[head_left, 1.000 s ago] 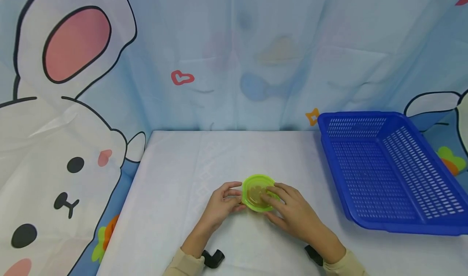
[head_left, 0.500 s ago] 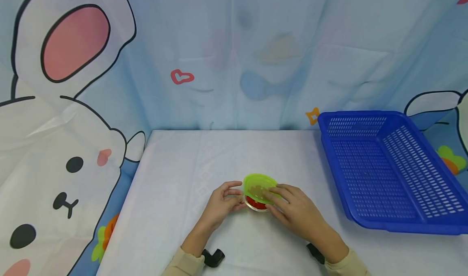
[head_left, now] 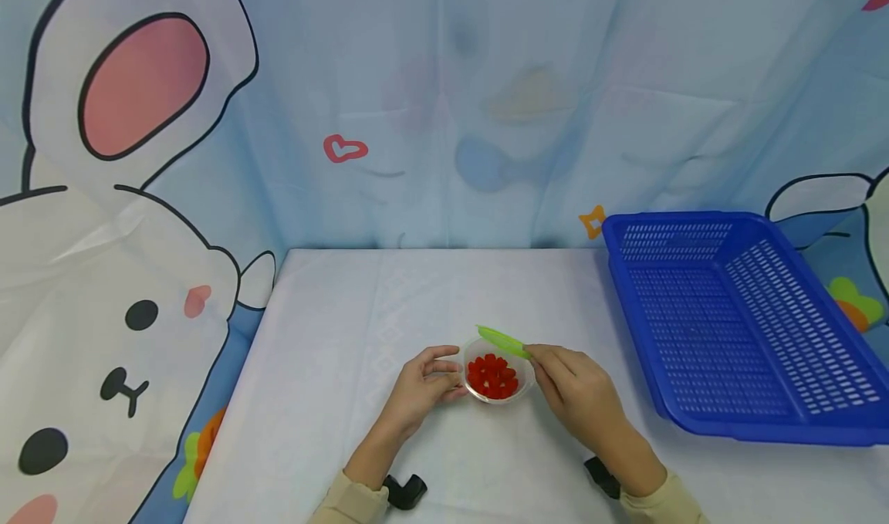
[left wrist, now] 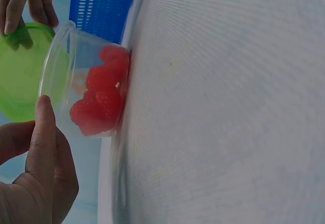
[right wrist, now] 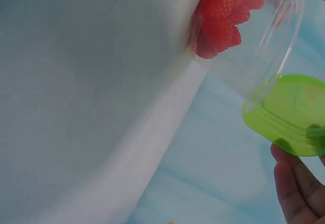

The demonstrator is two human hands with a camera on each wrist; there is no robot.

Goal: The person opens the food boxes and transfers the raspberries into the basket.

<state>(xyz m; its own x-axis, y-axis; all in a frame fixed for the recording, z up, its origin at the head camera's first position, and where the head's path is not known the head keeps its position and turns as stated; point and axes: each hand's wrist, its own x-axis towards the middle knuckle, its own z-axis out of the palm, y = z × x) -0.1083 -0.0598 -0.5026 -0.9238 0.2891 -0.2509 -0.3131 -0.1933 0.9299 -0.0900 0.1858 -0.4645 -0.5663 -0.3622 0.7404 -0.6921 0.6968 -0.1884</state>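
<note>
A round clear plastic container (head_left: 525, 390) stands upright on the white cloth, its top uncovered. Several raspberries (head_left: 491, 377) cover its bottom; in the left wrist view the red raspberries (left wrist: 104, 89) show through the wall. My left hand (head_left: 425, 381) holds the container's left side, fingers and thumb bent at the rim. The right hand (head_left: 579, 393) pinches the edge of a translucent green lid (head_left: 501, 341), tilted over the far right of the rim. In the right wrist view, the lid (right wrist: 292, 112) overlaps the rim; I cannot tell whether they touch.
To the right lies a large blue plastic basket (head_left: 708, 339) with perforated walls. A light-blue cartoon curtain (head_left: 417, 200) hangs behind the table (head_left: 347, 300). Black camera mounts (head_left: 406, 491) show by both wrists.
The green lid covered the container a second ago. My right hand has raised it and tipped it almost on edge, baring the raspberries. The left hand has stayed put.
</note>
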